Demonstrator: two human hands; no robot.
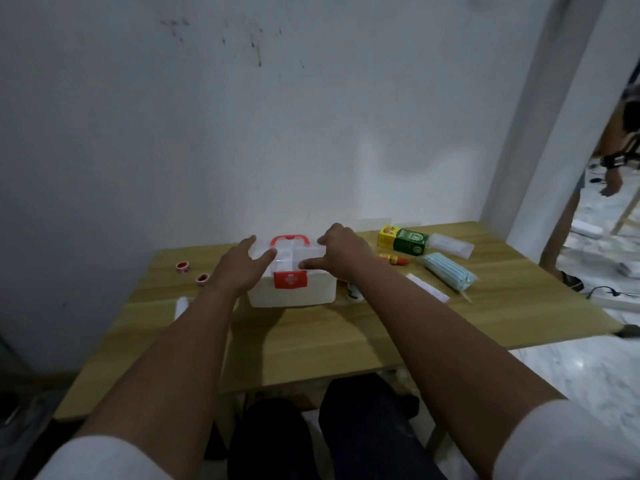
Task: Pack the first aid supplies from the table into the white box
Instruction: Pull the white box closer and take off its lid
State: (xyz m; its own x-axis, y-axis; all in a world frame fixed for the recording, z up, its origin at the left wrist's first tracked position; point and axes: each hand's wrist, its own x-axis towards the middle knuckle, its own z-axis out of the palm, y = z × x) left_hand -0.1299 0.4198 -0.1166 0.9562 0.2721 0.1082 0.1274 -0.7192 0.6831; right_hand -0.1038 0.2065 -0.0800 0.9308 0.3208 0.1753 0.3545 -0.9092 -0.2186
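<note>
The white box (pixel 294 292) with a red handle and a red cross latch stands mid-table with its lid down. My left hand (pixel 242 265) rests on the lid's left side, fingers spread. My right hand (pixel 341 252) lies on the lid's right side, thumb near the latch. Right of the box lie a green and yellow carton (pixel 403 240), a clear wrapped packet (pixel 450 244), a pack of blue masks (pixel 448 271), an orange tube (pixel 394 259), a flat white sachet (pixel 427 287) and a small white bottle (pixel 354 292). Two red tape rolls (pixel 192 271) lie to the left.
The wooden table (pixel 311 341) stands against a white wall. A white packet (pixel 180 306) lies near my left forearm. Another person's legs and hand (pixel 588 188) are at the far right, beside cables on the marble floor. My knees are under the table's front edge.
</note>
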